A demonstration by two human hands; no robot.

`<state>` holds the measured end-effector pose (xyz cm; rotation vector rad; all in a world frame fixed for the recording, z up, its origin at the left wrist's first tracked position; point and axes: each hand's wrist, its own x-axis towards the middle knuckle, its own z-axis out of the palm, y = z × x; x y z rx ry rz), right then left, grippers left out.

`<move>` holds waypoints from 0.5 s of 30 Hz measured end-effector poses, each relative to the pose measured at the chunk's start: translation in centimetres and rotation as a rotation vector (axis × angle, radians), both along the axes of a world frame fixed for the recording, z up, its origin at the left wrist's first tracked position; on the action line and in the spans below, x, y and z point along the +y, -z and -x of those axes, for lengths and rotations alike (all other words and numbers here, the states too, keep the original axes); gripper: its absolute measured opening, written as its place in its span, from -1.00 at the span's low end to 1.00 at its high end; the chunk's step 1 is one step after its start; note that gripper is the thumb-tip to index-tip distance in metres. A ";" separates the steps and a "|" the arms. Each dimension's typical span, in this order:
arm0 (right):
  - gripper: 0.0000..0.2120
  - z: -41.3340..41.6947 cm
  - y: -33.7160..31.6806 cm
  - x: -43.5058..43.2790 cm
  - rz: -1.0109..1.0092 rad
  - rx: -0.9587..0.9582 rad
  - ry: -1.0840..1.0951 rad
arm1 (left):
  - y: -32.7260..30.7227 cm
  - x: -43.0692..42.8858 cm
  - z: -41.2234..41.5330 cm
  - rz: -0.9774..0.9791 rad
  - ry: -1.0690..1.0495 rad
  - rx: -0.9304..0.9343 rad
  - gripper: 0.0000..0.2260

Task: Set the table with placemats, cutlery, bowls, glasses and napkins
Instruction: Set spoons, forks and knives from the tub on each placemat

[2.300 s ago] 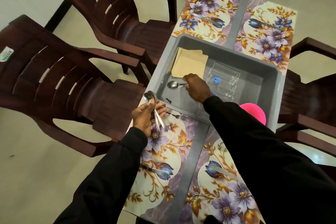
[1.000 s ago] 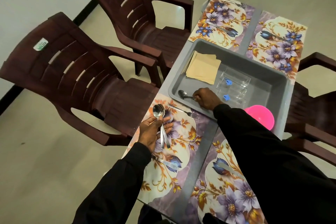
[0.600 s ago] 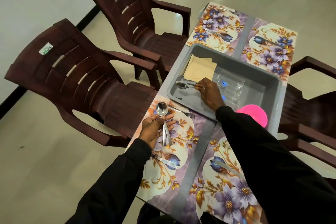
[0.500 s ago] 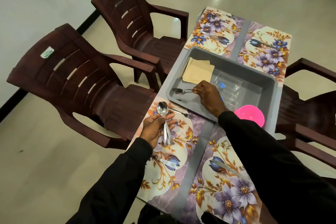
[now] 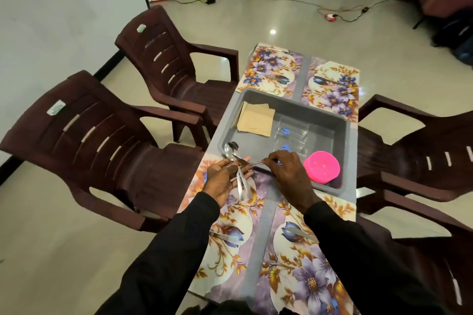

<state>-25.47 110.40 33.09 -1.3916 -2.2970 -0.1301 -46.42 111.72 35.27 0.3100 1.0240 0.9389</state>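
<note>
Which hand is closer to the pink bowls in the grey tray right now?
Right. The right hand is just beside the pink bowls, pinching a piece of cutlery. The left hand, gripping spoons, is farther away, over the near-left placemat.

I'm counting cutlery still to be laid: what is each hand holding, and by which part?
The left hand grips a bunch of spoons near their necks, bowls up. The right hand pinches a single spoon by its handle.
</note>
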 end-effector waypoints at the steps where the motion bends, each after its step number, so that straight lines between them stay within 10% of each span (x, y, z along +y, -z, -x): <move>1: -0.70 0.0 -0.3 -0.5 -0.016 -0.011 -0.018 | -0.1 -0.2 -0.2 -0.007 0.008 0.011 -0.78; 15: -0.52 0.5 -2.3 -2.8 -0.139 -0.232 -0.052 | -2.1 0.1 0.4 -0.008 0.040 -0.108 -0.74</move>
